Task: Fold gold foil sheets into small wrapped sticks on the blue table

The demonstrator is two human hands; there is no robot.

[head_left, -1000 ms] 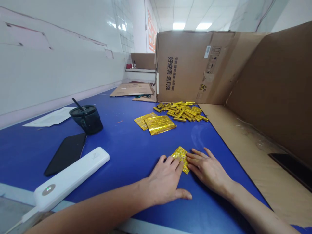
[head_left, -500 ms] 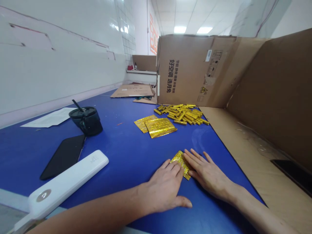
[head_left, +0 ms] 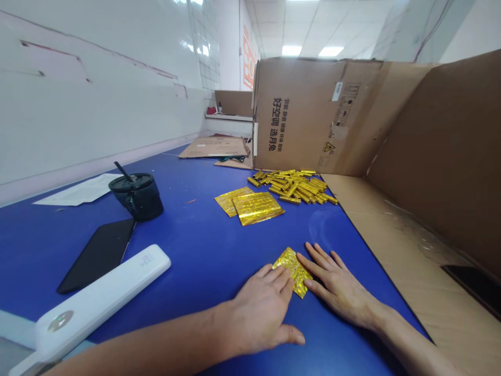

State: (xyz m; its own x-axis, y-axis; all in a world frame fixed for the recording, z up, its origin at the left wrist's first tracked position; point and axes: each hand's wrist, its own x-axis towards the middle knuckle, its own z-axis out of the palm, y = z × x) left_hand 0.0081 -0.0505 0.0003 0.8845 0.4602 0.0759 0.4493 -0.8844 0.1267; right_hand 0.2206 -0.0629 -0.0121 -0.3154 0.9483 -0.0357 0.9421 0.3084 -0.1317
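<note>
A small gold foil sheet (head_left: 293, 265) lies flat on the blue bench (head_left: 195, 230), between the two hands. Its left part is hidden under the left hand (head_left: 266, 308), whose fingers press flat on it side by side, with the thumb spread well away over bare bench. The right hand (head_left: 342, 287) lies palm down at the sheet's right edge, fingers fanned apart; its index fingertip and thumb meet that edge, and whether the thumb overlaps it is hard to tell. Neither hand is closed around anything.

Farther off, two larger gold foil sheets (head_left: 258, 207) overlap, the nearer one covering part of the other. Behind them is a heap of gold tubes (head_left: 293, 185), too tangled to count; a few show dark open ends, but their insides cannot be made out.

The dark lidded mug (head_left: 139, 197) has a dark stick rising from its lid, which conceals any contents; it also hides one end of the white paper (head_left: 80, 190). The white device (head_left: 105, 292) trails a lead cut off at the lower left, near the black phone (head_left: 97, 256). Cardboard panels (head_left: 305, 115) stand at the back and right, where a dark flat object (head_left: 472, 287) is cropped by the frame.
</note>
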